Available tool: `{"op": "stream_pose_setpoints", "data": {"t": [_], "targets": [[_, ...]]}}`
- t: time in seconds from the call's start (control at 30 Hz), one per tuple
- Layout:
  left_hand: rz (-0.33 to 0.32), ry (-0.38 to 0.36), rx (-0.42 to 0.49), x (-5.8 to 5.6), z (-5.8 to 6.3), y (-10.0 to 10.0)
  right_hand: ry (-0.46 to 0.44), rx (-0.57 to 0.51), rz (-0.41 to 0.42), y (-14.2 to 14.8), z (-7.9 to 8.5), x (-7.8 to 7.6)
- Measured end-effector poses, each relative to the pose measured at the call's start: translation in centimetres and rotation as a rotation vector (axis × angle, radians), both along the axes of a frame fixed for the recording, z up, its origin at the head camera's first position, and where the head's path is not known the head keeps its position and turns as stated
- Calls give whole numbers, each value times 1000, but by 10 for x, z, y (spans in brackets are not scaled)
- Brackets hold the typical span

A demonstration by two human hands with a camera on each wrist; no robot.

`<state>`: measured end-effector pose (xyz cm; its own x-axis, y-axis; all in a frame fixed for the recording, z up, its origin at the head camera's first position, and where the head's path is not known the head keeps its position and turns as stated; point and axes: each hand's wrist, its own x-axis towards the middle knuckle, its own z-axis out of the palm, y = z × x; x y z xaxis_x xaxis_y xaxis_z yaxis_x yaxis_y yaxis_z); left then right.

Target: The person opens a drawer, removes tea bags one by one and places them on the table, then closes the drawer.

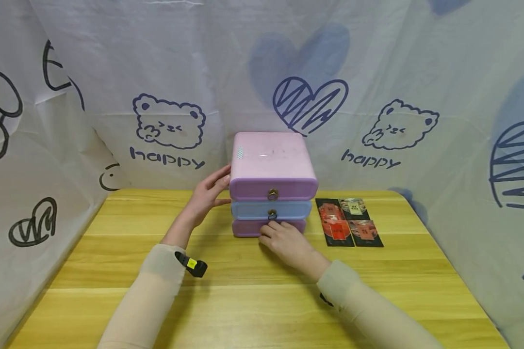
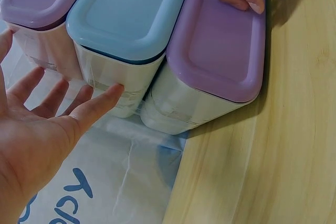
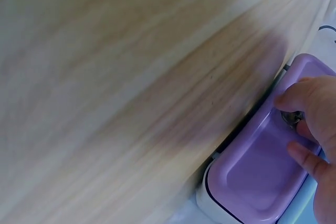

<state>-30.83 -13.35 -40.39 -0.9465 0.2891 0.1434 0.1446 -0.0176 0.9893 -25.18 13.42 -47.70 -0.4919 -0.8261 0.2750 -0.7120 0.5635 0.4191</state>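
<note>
A small three-drawer storage box (image 1: 270,152) stands at the back of the table, with a pink top. Its top drawer (image 1: 251,190) is purple, the middle drawer (image 1: 249,210) light blue and the bottom drawer (image 1: 246,229) purple. My left hand (image 1: 205,196) is at the box's left side, fingers spread (image 2: 100,100); firm contact is hard to judge. With curled fingers, my right hand (image 1: 286,242) pinches the metal knob (image 3: 291,118) on the bottom drawer. All three drawers look closed.
Several dark packets (image 1: 347,223) with red and pale pictures lie to the right of the box. The wooden table (image 1: 244,310) extends in front. A white printed cloth (image 1: 240,63) hangs behind, close to the box.
</note>
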Motion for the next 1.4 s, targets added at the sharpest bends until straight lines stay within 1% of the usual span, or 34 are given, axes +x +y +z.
{"op": "stream_pose_setpoints", "data": {"t": [0.33, 0.43, 0.67, 0.8, 0.97, 1.2, 1.4], "targets": [[6, -8, -6, -1, -1, -1, 1, 3, -30, -3, -2, 1], [4, -9, -3, -1, -1, -1, 6, -18, -36, -5, -1, 2], [0, -7, 1, -1, -1, 0, 34, -56, -23, -6, -3, 2], [0, -7, -1, 0, -2, 0, 30, -75, -6, -5, -3, 1], [-1, -3, -3, -1, -1, -1, -2, -110, 7, -4, -4, 1], [-3, 2, -1, -1, 0, -2, -88, -203, 6, -2, -5, 2], [-4, 0, 3, 0, 0, -1, -107, -258, 7, -1, -5, 3]]}}
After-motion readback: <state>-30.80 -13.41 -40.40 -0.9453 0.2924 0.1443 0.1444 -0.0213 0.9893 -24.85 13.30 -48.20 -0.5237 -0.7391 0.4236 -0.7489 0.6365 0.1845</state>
